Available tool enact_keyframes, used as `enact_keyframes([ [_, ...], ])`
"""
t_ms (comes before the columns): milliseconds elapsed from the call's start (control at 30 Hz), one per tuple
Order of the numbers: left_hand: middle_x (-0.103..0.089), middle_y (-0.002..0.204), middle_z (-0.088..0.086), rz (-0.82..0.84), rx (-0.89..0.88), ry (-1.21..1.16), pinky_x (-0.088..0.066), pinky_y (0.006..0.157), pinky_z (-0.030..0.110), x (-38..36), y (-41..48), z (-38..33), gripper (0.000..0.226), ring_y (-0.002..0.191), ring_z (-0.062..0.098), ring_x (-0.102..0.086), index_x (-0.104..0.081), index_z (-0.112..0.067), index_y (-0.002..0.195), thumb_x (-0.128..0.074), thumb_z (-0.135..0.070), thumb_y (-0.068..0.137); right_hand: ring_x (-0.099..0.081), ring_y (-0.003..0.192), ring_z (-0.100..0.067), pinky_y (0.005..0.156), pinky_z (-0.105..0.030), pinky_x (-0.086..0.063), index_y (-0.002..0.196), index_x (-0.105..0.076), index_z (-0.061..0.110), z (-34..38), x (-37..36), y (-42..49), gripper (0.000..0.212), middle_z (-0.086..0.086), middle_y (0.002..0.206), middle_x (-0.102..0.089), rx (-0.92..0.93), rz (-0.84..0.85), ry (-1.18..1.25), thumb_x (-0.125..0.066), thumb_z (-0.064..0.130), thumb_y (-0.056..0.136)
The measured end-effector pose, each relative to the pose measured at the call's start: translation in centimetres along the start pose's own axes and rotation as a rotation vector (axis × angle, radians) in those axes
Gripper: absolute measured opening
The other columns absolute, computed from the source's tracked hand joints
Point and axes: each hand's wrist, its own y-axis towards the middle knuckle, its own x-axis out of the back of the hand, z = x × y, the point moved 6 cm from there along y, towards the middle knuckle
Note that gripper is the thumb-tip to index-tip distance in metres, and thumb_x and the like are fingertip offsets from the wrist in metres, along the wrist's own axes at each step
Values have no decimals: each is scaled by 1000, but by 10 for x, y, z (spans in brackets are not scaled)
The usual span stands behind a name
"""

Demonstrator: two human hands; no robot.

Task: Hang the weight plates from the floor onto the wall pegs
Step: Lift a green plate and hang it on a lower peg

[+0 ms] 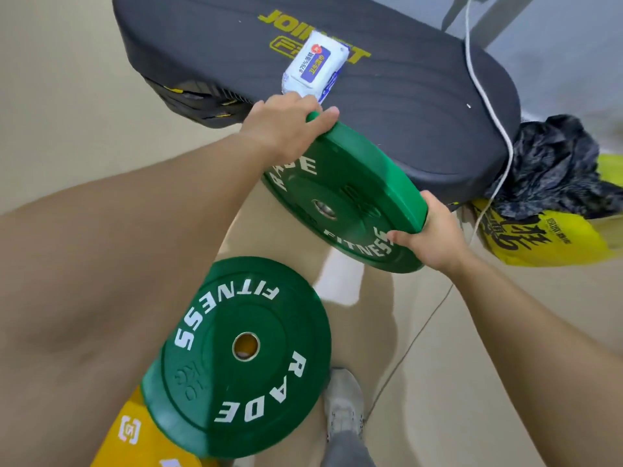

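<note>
Plate (pixel 347 197) looks heavy, rigid, probably slick; left hand (pixel 286 126) and right hand (pixel 435 237) clasp its opposite rim edges

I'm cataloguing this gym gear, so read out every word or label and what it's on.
"FITNESS", "RADE": floor green plate
"FITNESS", "ADE" (partly hidden): lifted green plate
"JOIN", rest covered: black pad
"75%", then Chinese characters too small: wipes pack
Large Chinese characters, blurred: yellow bag
White logo, cut off: yellow plate

Left grip (pixel 283 126) and right grip (pixel 435 237) hold tilted green plate (pixel 350 183), second green plate (pixel 242 358) on yellow plate (pixel 135 433)
</note>
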Motion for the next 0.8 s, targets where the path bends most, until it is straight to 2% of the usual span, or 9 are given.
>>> enact_keyframes([
  [100,-58,111,9,-81,-71,-73,-37,100,44,-13,-1,-34,51,112,31,-48,-61,-23,111,-32,-63,98,-62,93,-19,78,-34,-50,105,-55,20,-27,16,-10,52,14,90,-61,-97,-57,38,-92,20,69],
  [167,-59,108,4,-146,-77,-66,-35,99,41,-19,4,-64,52,112,29,-48,-63,-26,108,-35,-67,94,-65,90,-12,75,-32,-51,105,-57,20,-38,25,-17,55,11,94,-65,-162,-118,180,-91,42,67],
  [233,-59,99,-4,-185,-69,-136,-34,98,37,-20,11,-85,45,110,25,-48,-66,-30,96,-40,-66,93,-67,99,-12,86,-34,-53,106,-63,23,-50,29,-18,62,7,102,-69,-230,-135,396,-68,73,70],
  [300,-58,87,-8,-194,-33,-246,-37,90,33,-18,23,-93,36,104,22,-50,-60,-31,75,-45,-56,94,-66,109,-14,100,-38,-49,111,-71,24,-67,26,-14,75,6,111,-72,-328,-148,598,-40,83,76],
  [400,-52,78,-7,-171,32,-277,-35,76,30,-17,40,-93,39,90,21,-48,-51,-24,61,-51,-46,93,-66,104,-27,104,-50,-47,98,-71,22,-107,25,-3,65,-1,103,-74,-437,-321,670,-33,71,79],
  [500,-51,71,4,-95,56,-334,-35,66,35,-20,51,-84,46,78,24,-46,-56,-12,66,-53,-52,89,-61,91,-35,97,-60,-48,77,-59,19,-126,23,4,43,-14,94,-67,-430,-380,655,-40,57,72],
  [600,-53,73,16,-111,64,-408,-40,67,43,-21,58,-81,49,72,25,-44,-60,-6,71,-51,-53,84,-54,83,-29,90,-54,-48,71,-56,22,-118,26,1,39,-13,86,-63,-389,-400,651,-43,58,77],
  [733,-30,59,3,-201,44,-391,-22,58,38,-20,56,-72,48,58,19,-28,-33,-16,57,-51,-50,87,-57,85,-23,90,-49,-48,68,-63,31,-117,24,0,40,1,85,-65,-372,-486,631,-40,60,83],
  [800,-36,61,4,-235,13,-372,-23,59,38,-22,53,-62,50,57,17,-31,-40,-14,59,-49,-52,91,-57,81,-20,86,-43,-48,66,-66,32,-116,21,4,40,4,82,-66,-366,-570,646,-42,58,84],
])
